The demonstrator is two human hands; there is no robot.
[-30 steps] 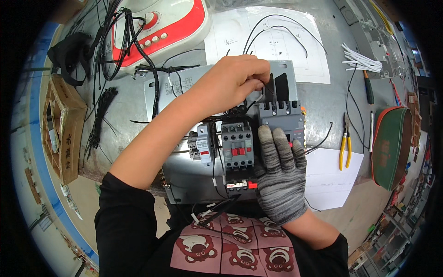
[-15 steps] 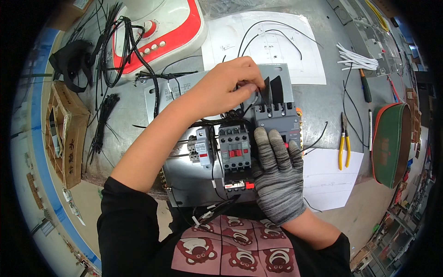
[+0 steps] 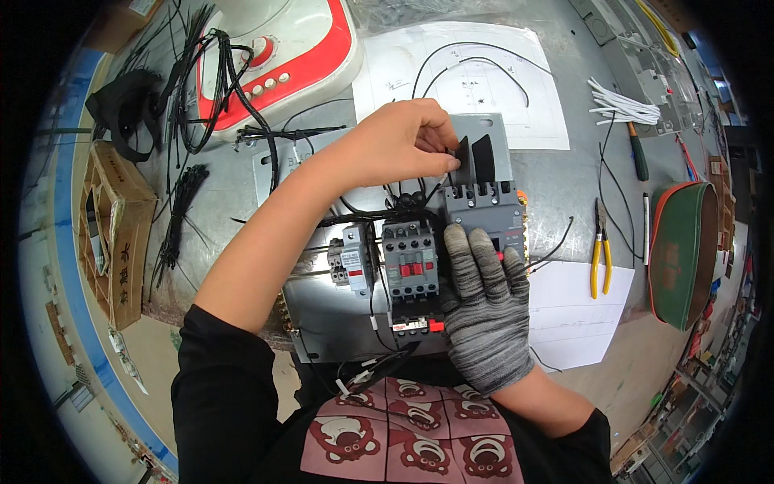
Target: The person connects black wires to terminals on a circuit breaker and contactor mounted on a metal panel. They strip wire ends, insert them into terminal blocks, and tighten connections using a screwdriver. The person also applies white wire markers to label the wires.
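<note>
My bare left hand (image 3: 411,145) reaches over the top of a grey circuit breaker (image 3: 488,211). Thumb and forefinger pinch together right beside a black divider plate (image 3: 465,161); what lies between them is hidden. Just under the thumb a thin black wire with a pale sleeve (image 3: 445,179) runs up from a wire bundle (image 3: 375,214). Another black divider plate (image 3: 483,157) stands to the right. My right hand (image 3: 488,319), in a grey striped glove, lies flat with fingers stretched over the lower part of the breaker. A contactor (image 3: 411,258) and a smaller breaker (image 3: 353,260) sit to its left on the metal mounting plate (image 3: 322,319).
Yellow-handled pliers (image 3: 601,256), a screwdriver (image 3: 638,153) and a green case (image 3: 682,254) lie right. White sleeves (image 3: 622,102) and drawing sheets (image 3: 532,89) are behind. A red-and-white machine (image 3: 322,73), black cable ties (image 3: 179,218) and a cardboard box (image 3: 133,234) stand left.
My left hand has shifted slightly; its fingertips now sit a little lower, closer to the breaker's top. The breaker and mounting plate barely moved. My right hand stays in place.
</note>
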